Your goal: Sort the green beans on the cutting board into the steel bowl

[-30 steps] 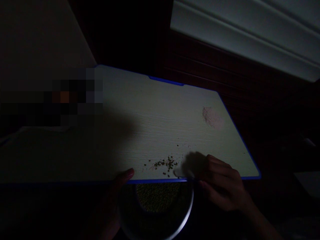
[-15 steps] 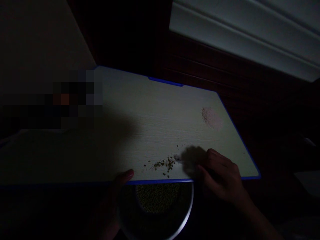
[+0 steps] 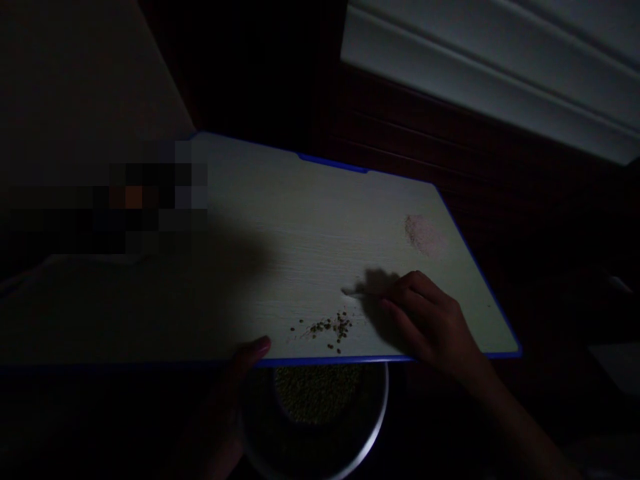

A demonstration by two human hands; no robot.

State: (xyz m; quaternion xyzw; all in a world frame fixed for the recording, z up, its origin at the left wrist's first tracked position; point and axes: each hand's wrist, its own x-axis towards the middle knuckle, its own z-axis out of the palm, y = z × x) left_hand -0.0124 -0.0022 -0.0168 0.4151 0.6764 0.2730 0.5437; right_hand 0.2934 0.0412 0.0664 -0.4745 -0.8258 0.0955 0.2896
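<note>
Small green beans [image 3: 335,327], perhaps mung beans, lie scattered near the front edge of a pale board-like tabletop [image 3: 300,207] with a blue rim. My right hand [image 3: 430,320] is closed around a thin, small spoon-like tool [image 3: 355,293], its tip just above the beans in the picture. My left hand [image 3: 245,360] is at the front edge, its thumb resting on the tabletop; its fingers are lost in the dark beside the bowl. Below that edge is a round metal bowl [image 3: 377,427] with many green beans [image 3: 317,393] in it, partly hidden by the tabletop.
A patch of pinkish grains [image 3: 424,233] lies on the tabletop's right side. Dark wooden panelling [image 3: 400,127] stands behind, below a pale ledge [image 3: 475,73]. A blurred-out patch [image 3: 130,200] covers the left side. The surroundings are very dark.
My right hand has moved slightly up and to the left with the tool, whose tip has left the edge of the scattered beans. My left hand stays in place.
</note>
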